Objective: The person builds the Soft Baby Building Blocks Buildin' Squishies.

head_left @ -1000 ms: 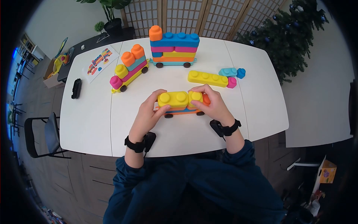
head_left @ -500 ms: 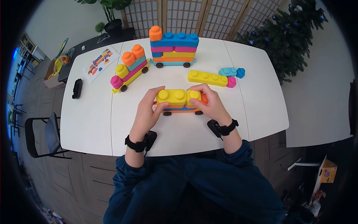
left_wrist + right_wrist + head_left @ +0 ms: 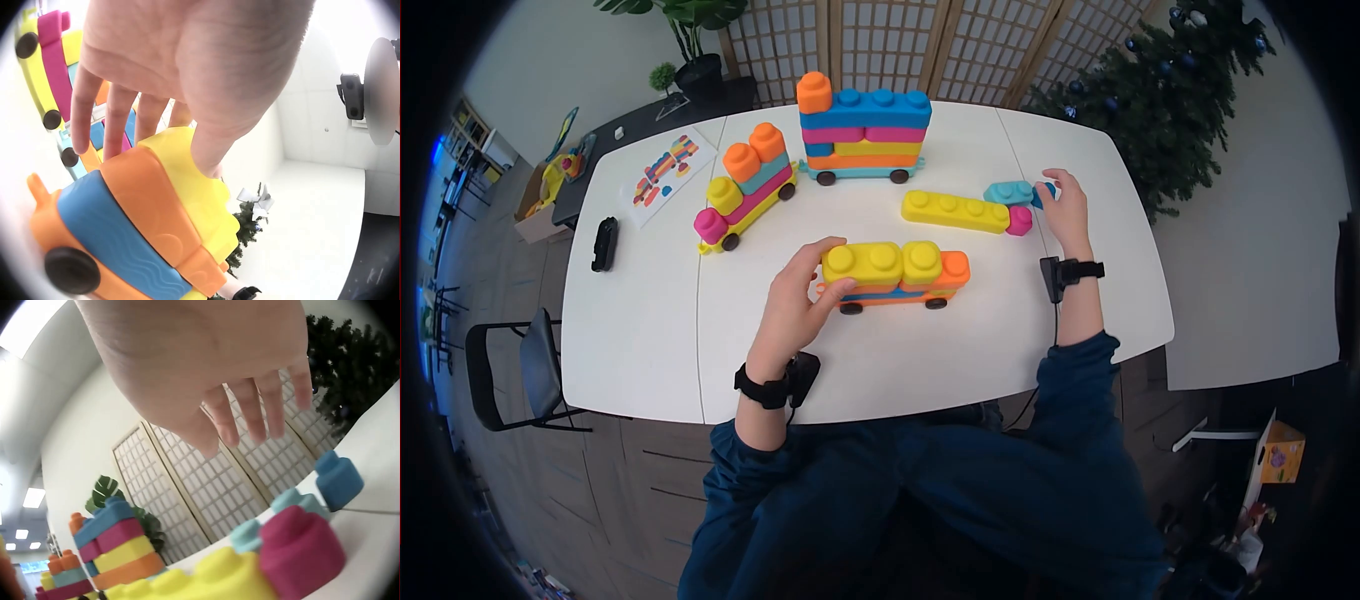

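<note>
My left hand (image 3: pixel 796 305) holds the two-stud yellow block (image 3: pixel 862 266) on top of a wheeled block car, thumb on the near side and fingers on the far side. Below that block the car has orange and blue layers over an orange wheeled base (image 3: pixel 47 228). A smaller yellow block (image 3: pixel 921 262) and an orange block (image 3: pixel 956 268) sit to its right. My right hand (image 3: pixel 1068 215) is at the right, over a small dark blue block (image 3: pixel 338 484), its fingers extended and nothing between them in the right wrist view. Nearby lie a light blue block (image 3: pixel 1008 193) and a magenta block (image 3: pixel 1019 221).
A long yellow block (image 3: pixel 955 212) lies beside the magenta one. Behind stand a tall block wagon (image 3: pixel 865 135) and a slanted one (image 3: pixel 752 190). A picture sheet (image 3: pixel 666 175) and a black object (image 3: pixel 604 244) are at the left of the white table (image 3: pixel 635 340).
My right hand has left the smaller yellow block and moved right and away from me, to the dark blue block. My left hand keeps its grip on the car.
</note>
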The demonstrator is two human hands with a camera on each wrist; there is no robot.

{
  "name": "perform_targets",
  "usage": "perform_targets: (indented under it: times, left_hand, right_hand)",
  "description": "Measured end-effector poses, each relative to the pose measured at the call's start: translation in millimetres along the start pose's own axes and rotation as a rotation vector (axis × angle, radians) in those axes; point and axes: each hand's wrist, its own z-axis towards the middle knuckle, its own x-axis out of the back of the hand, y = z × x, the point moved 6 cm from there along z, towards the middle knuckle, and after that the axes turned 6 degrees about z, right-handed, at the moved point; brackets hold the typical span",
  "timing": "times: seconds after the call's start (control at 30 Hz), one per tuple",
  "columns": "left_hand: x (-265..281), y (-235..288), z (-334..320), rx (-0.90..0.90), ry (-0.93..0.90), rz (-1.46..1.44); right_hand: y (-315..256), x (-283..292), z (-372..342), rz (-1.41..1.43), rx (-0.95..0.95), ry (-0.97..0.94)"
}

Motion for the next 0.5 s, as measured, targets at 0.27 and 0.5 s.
perform_targets:
  times: [0.27, 0.5]
  left_hand:
    - [-0.5, -2.2, -1.0, 0.077, -0.06, -0.017]
    - [0.9, -2.5, -0.6, 0.084, -0.066, -0.019]
  right_hand:
    - [69.0, -32.4, 14.6, -0.132, -0.051, -0.235]
    - [31.8, 2.2, 7.4, 0.048, 0.041, 0.02]
